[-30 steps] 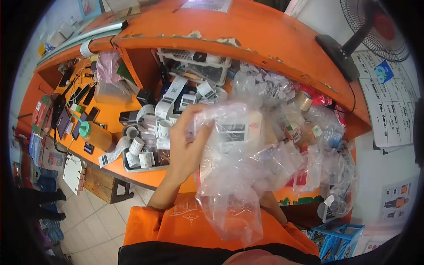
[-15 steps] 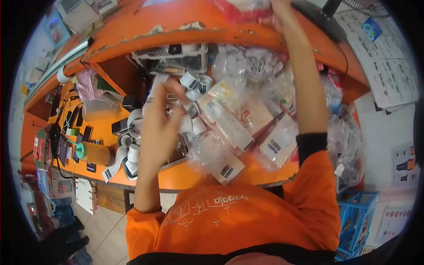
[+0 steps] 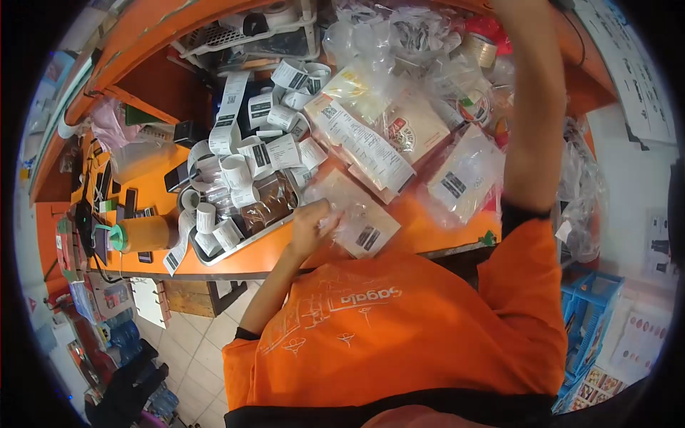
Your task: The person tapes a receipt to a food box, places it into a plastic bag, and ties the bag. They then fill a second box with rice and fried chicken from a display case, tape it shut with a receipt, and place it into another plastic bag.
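Note:
My left hand is closed on the left edge of a clear plastic-wrapped package with a printed barcode label, lying at the desk's front edge. Behind it rests a long package with a receipt-like label, overlapping a boxed item with a red round logo. Another plastic-wrapped package lies to the right. My right forearm stretches up over the right side of the desk; the hand itself is cut off by the top edge, so its fingers are hidden.
Curled label strips pile over a metal tray left of the packages. An orange bottle with a green lid and phones stand farther left. Loose plastic bags fill the back; a blue rack stands at lower right.
My left hand has come down from above the label strips and taken hold of the front package. The view has tilted down, and my right hand has gone out of the top.

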A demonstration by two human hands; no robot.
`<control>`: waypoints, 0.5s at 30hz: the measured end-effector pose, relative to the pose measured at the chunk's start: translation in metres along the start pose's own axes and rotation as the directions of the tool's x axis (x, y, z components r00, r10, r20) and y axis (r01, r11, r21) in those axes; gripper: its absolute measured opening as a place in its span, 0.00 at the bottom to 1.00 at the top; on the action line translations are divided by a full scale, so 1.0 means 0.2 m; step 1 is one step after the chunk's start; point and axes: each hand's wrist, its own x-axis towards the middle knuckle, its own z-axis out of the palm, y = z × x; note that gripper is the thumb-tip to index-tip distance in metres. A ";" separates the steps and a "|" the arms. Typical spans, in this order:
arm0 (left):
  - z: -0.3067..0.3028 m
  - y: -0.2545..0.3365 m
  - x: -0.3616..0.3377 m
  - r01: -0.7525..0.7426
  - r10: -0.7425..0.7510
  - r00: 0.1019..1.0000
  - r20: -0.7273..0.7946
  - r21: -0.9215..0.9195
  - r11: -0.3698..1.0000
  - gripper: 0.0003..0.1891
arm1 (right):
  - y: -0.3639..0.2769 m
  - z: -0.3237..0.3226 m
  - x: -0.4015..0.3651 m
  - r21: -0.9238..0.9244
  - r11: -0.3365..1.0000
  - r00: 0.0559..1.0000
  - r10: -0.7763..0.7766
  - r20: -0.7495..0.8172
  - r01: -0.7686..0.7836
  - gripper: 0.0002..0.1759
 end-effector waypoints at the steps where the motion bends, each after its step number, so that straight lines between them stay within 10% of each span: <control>1: -0.01 0.07 0.03 0.124 -0.127 0.984 -0.121 -0.033 0.992 0.15 | -0.11 -0.12 -0.30 -0.017 0.998 0.978 0.062 0.197 -0.060 0.41; 3: 0.00 0.17 0.08 0.333 -0.374 0.883 -0.284 -0.182 0.925 0.12 | -0.26 -0.24 -0.78 -0.145 0.978 0.783 0.207 0.587 -0.150 0.28; 4: -0.01 0.22 0.12 0.325 -0.364 0.888 -0.279 -0.177 0.929 0.12 | -0.32 -0.28 -0.92 -0.345 0.921 0.470 0.390 0.792 -0.183 0.37; 6: -0.12 0.40 0.25 0.370 -0.706 0.561 -0.432 -0.633 0.680 0.12 | -0.32 -0.20 -1.14 -0.350 0.817 0.216 0.484 0.848 -0.458 0.48; 7: -0.16 0.48 0.27 0.413 -0.728 0.524 -0.442 -0.616 0.671 0.14 | -0.31 -0.13 -1.24 -0.347 0.816 0.226 0.487 0.844 -0.462 0.48; 9: -0.14 0.54 0.25 0.250 -0.683 0.528 -0.505 -0.676 0.693 0.18 | -0.31 0.01 -1.39 0.449 0.642 0.771 0.404 0.491 -0.622 0.54; 15: -0.04 0.42 -0.11 -0.048 -0.447 0.648 -0.617 -0.619 0.784 0.41 | -0.30 -0.02 -1.35 0.739 0.412 0.840 0.363 0.403 -0.533 0.54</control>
